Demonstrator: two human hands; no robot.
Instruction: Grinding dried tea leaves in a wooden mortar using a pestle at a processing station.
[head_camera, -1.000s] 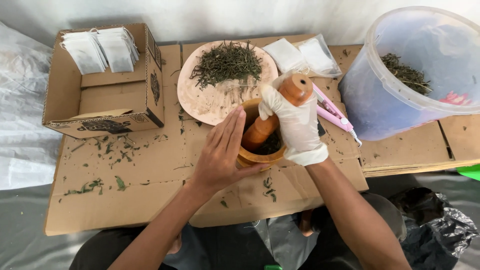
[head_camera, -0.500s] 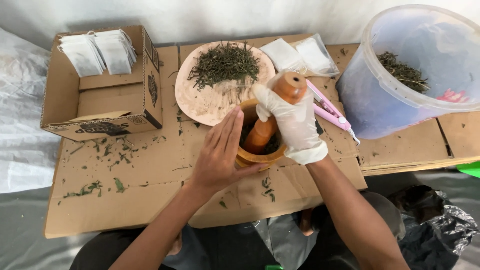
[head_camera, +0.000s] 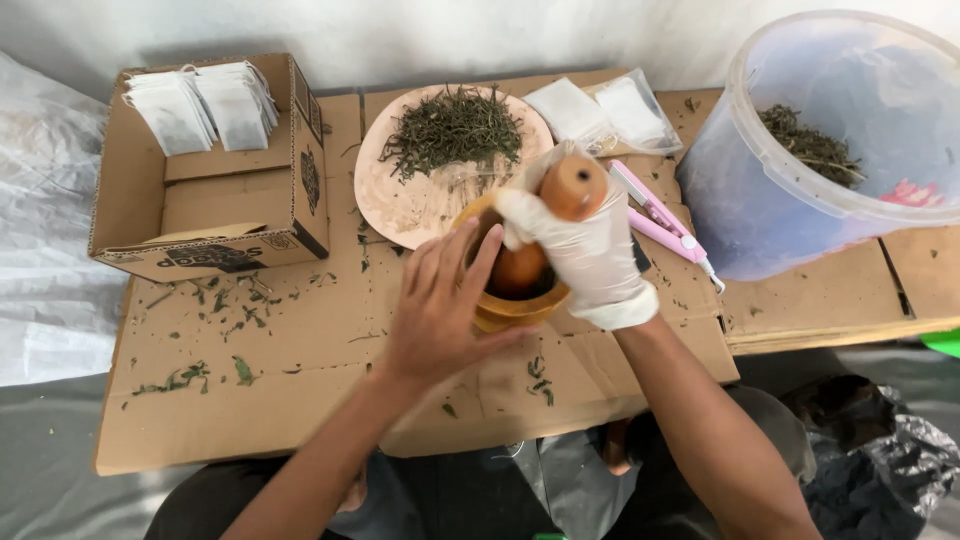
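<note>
At the far left a cardboard box (head_camera: 215, 205) of white sachets (head_camera: 200, 105) sat by the cardboard sheet's (head_camera: 250, 390) edge, with leaf-strewn open cardboard in front of it. The left hand (head_camera: 440, 310) lay flat, fingers spread, against the wooden mortar (head_camera: 505, 310) just below the herb plate (head_camera: 400, 195), while the gloved right hand (head_camera: 585, 250) gripped the wooden pestle (head_camera: 560, 200) standing in it. Right of them lay a pink sealer (head_camera: 655, 215), then a plastic bucket (head_camera: 800, 215) crowding the right edge.

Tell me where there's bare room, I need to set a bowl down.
Bare cardboard lies below the box, left of the left hand, with a few leaf bits. Crowded: around the mortar, plate and tub.
</note>
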